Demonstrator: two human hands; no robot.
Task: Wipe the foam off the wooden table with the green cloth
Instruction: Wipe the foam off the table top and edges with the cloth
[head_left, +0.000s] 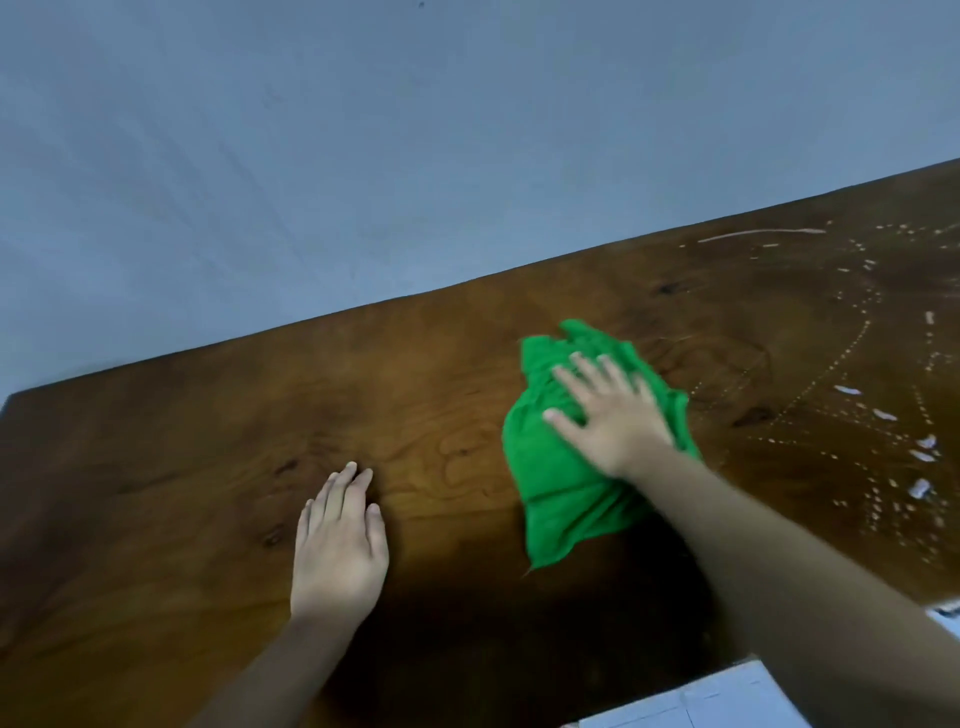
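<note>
A right hand (610, 415) presses flat, fingers spread, on a crumpled green cloth (563, 467) at mid-table; the left hand (338, 545) rests palm-down, fingers together, on the wooden table (182, 467); white foam (883, 410) streaks and dots lie right of the cloth.

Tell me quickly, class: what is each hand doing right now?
Left hand: open, flat on the wooden table, holding nothing.
Right hand: open, fingers spread, pressing the green cloth onto the table.

Plain blue-grey wall (363, 156) is filling the whole top half, and pale tiled floor (701, 701) is peeking in bottom right.
</note>
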